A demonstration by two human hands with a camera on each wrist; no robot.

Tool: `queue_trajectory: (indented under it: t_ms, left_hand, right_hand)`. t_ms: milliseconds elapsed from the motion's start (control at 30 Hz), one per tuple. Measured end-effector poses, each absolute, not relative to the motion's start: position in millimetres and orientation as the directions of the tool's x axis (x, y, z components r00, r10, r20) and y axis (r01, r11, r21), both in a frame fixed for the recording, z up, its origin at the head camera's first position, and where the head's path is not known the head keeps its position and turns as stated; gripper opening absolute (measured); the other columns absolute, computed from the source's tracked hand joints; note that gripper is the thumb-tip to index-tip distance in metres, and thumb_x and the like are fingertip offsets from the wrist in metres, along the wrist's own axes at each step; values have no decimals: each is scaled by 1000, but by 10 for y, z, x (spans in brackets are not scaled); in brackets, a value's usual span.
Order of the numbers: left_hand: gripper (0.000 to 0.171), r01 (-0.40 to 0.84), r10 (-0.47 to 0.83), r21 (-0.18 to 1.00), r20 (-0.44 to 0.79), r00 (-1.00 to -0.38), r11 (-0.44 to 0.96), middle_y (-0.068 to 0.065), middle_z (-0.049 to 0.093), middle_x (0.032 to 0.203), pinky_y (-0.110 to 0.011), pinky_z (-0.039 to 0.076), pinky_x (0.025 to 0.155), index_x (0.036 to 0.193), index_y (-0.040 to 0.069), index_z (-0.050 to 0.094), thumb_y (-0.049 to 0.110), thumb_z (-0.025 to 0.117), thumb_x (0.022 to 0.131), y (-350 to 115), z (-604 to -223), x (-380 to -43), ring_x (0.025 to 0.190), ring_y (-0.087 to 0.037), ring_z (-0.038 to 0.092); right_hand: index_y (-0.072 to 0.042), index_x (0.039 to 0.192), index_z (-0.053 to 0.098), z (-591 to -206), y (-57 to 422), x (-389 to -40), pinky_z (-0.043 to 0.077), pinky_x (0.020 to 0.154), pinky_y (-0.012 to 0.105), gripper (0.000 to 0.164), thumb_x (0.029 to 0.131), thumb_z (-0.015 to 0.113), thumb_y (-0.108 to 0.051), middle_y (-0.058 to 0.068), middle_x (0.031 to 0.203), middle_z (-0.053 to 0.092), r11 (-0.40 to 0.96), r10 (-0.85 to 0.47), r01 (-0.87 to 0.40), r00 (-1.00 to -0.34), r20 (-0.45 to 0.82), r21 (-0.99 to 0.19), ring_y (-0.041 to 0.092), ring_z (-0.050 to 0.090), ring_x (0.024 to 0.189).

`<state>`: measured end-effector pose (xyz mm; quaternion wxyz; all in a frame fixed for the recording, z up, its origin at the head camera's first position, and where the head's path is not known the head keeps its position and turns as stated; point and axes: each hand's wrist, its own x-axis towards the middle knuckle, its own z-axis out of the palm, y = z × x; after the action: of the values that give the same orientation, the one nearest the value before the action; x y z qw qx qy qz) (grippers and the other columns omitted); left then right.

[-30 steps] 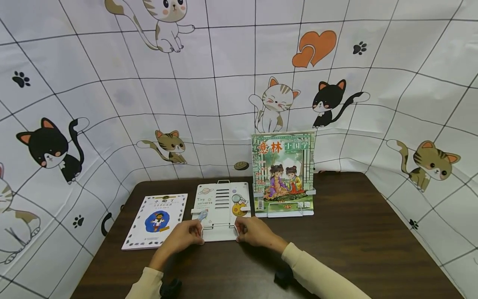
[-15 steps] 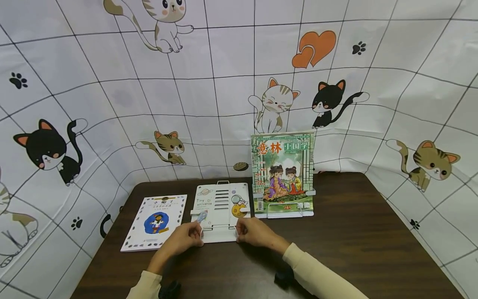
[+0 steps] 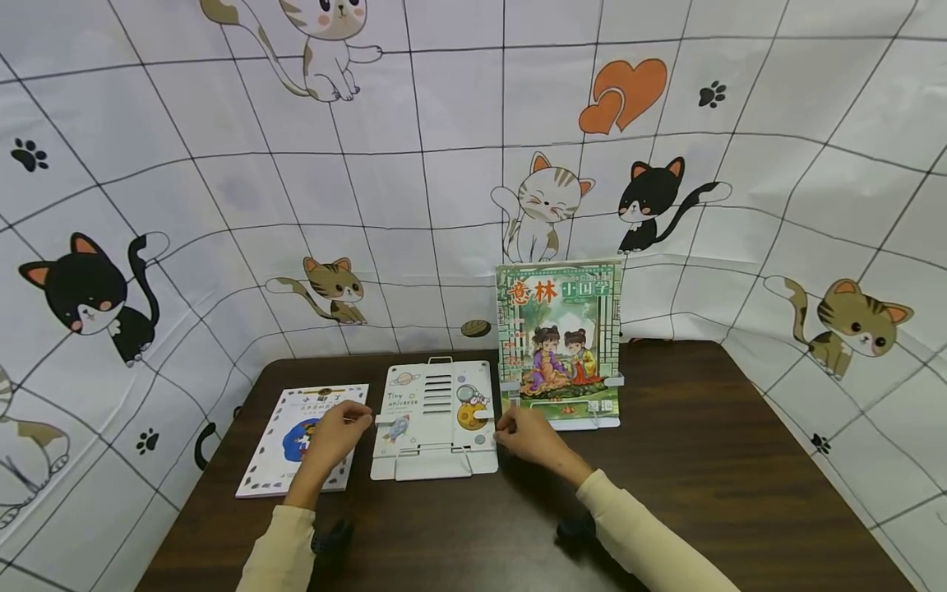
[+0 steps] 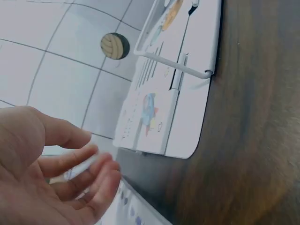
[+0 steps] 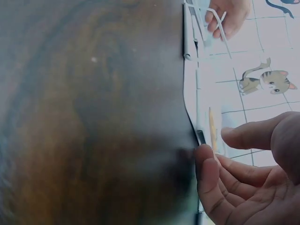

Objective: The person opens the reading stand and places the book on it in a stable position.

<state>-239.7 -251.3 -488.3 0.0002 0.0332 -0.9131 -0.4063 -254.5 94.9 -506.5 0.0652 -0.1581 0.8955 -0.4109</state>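
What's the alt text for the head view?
A person's left hand and right hand flank a flat white stand on a dark table. To its left lies a white book; to its right, a green magazine stands propped before a cat-print backdrop.

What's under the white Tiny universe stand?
The dark wooden table shows along the front edge of the white stand; its underside and whatever lies directly beneath are covered.
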Motion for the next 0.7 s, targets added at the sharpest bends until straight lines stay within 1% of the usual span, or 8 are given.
queue_trajectory:
  t_ms: [100, 200, 300, 400, 467, 567, 633, 700]
  left_hand:
    - [39, -92, -58, 719, -72, -996, 689, -29, 67, 133, -60, 54, 99, 135, -5, 64, 22, 58, 109, -2470, -4903, -2487, 126, -48, 63]
    - [44, -95, -52, 713, -82, -995, 695, -32, 65, 136, -61, 52, 103, 138, -9, 61, 23, 57, 109, -2414, -4939, -2567, 128, -50, 61]
    - [45, -93, -61, 717, -70, -996, 691, -33, 65, 135, -62, 51, 104, 138, -12, 61, 22, 56, 109, -2363, -4967, -2612, 126, -50, 61]
    - [44, -104, -74, 735, -73, -995, 671, -32, 66, 134, -61, 53, 102, 137, -12, 62, 22, 54, 110, -2317, -4949, -2619, 123, -48, 63]
    - [42, -119, -87, 755, -83, -993, 645, -31, 67, 125, -56, 55, 95, 131, -12, 65, 22, 53, 110, -2286, -4937, -2619, 112, -45, 65]
    - [42, -146, -114, 774, -97, -989, 616, -28, 68, 117, -49, 53, 87, 125, -13, 67, 23, 52, 109, -2249, -4944, -2633, 101, -37, 64]
    - [45, -174, -129, 787, -121, -984, 592, -30, 67, 118, -50, 53, 89, 126, -15, 65, 24, 50, 110, -2233, -4958, -2649, 101, -38, 63]
    - [48, -191, -138, 792, -136, -981, 580, -33, 67, 125, -54, 53, 97, 129, -18, 63, 23, 47, 110, -2224, -4967, -2662, 109, -40, 64]
  right_hand:
    - [5, 104, 73, -5110, 931, -2555, 53, 55, 27, 16, 96, 76, -9, 12, 89, 75, 604, -341, -202, -940, -21, -771, 12, 66, 64]
    - [6, 104, 73, -5111, 909, -2549, 53, 53, 28, 16, 96, 74, -8, 12, 86, 75, 588, -342, -200, -940, -17, -784, 13, 66, 62]
    - [7, 105, 73, -5106, 895, -2530, 52, 51, 27, 15, 97, 72, -6, 12, 85, 76, 583, -329, -208, -944, 5, -786, 12, 65, 60]
    - [7, 105, 72, -5103, 886, -2529, 51, 51, 26, 15, 98, 71, -5, 12, 85, 76, 580, -305, -196, -952, 12, -791, 11, 64, 59]
    - [7, 105, 72, -5107, 880, -2535, 51, 51, 25, 14, 98, 70, -5, 12, 86, 76, 575, -290, -177, -957, 3, -799, 11, 63, 59]
    - [5, 102, 72, -5129, 879, -2548, 50, 50, 25, 12, 98, 71, -6, 9, 82, 75, 573, -277, -160, -961, -6, -804, 11, 62, 58]
    - [4, 100, 72, -5152, 875, -2553, 49, 49, 25, 11, 98, 71, -6, 8, 80, 73, 573, -276, -154, -961, -12, -805, 10, 61, 57]
    - [4, 99, 72, -5169, 874, -2554, 48, 49, 24, 10, 98, 70, -6, 7, 78, 72, 568, -281, -156, -960, -12, -808, 9, 59, 56]
